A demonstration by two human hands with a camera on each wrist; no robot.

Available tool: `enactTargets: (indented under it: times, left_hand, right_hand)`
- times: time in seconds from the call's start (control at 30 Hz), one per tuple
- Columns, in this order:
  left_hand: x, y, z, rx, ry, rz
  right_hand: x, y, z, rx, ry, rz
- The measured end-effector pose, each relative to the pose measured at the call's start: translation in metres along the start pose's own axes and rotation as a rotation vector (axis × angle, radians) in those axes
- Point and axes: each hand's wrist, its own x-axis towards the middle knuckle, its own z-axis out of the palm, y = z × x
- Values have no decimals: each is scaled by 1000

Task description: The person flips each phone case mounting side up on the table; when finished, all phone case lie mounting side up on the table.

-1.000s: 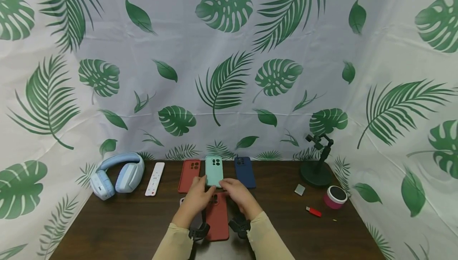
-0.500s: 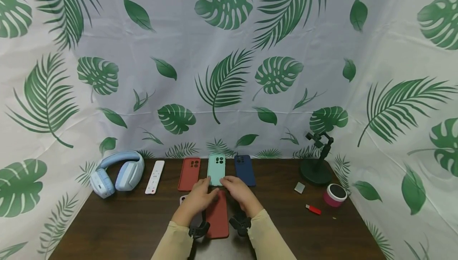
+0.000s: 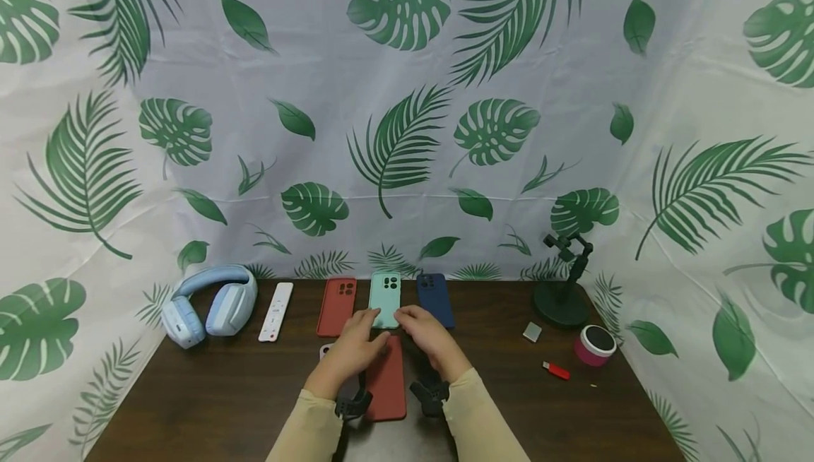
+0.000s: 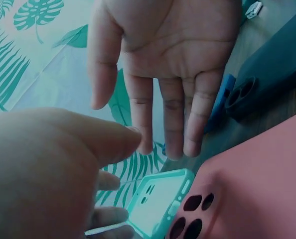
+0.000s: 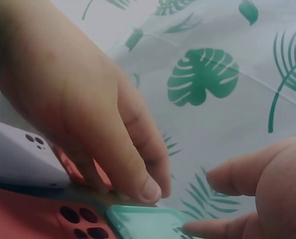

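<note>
A mint phone case (image 3: 385, 291) lies in the back row, between a red phone case (image 3: 336, 308) and a navy blue phone case (image 3: 436, 301). My left hand (image 3: 350, 349) hovers at its near left corner, fingers loosely bent. By its near right corner is my right hand (image 3: 432, 338), thumb and fingers spread apart; one fingertip is right at the mint case's edge in the right wrist view. Neither hand grips anything. Below and between the wrists lies another red phone case (image 3: 386, 384). A white phone case (image 5: 23, 157) is partly hidden under the left hand; a dark phone case (image 4: 272, 69) is under the right.
Blue headphones (image 3: 210, 314) and a white remote (image 3: 276, 312) stand at left. On the right are a dark stand (image 3: 562, 299), a small grey square (image 3: 532, 333), a red USB stick (image 3: 556, 370) and a pink jar (image 3: 594, 345). A leaf-print cloth hangs behind the table.
The mint case has shifted slightly right, to a spot between its neighbours. Both hands have since loosened from its lower corners, the right one drawing a little to the right.
</note>
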Motion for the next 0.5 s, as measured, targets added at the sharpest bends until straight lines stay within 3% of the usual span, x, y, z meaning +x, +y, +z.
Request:
enactTargets:
  times: [0.17,0.5]
  left_hand:
    - [-1,7,-2,-17,4,46]
    - [6,26,7,9,-10,112]
  right_hand:
    - [1,-5,-7,-35,8,-15]
    - [-4,-7,-35,-18,125,-16]
